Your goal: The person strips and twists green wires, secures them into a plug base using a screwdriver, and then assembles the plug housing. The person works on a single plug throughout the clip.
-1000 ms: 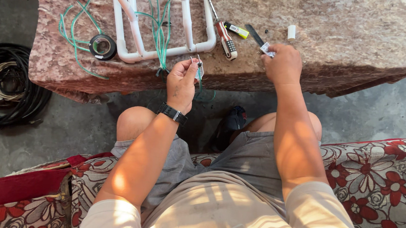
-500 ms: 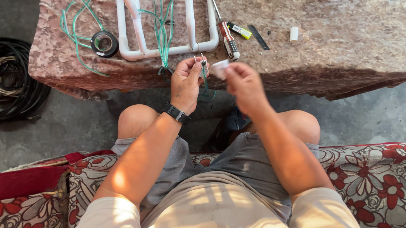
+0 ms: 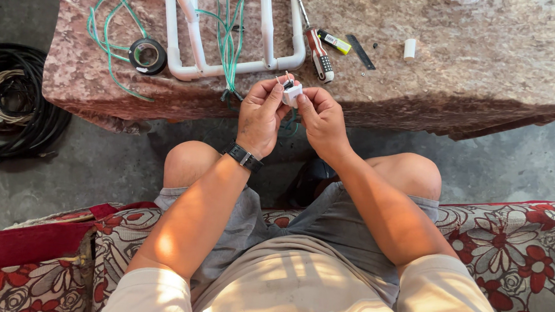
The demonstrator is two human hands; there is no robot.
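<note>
Left hand (image 3: 262,112) and right hand (image 3: 322,116), each grip holding small white plug part (image 3: 291,94), green wires (image 3: 229,33) nearby

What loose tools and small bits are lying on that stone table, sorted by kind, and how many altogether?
Roll of black tape: 1
Screwdriver: 1
Yellow-and-black tester: 1
Flat dark strip: 1
Short white cylinder: 1
Total: 5

The small white part held in the left hand and right hand is not counted.
</note>
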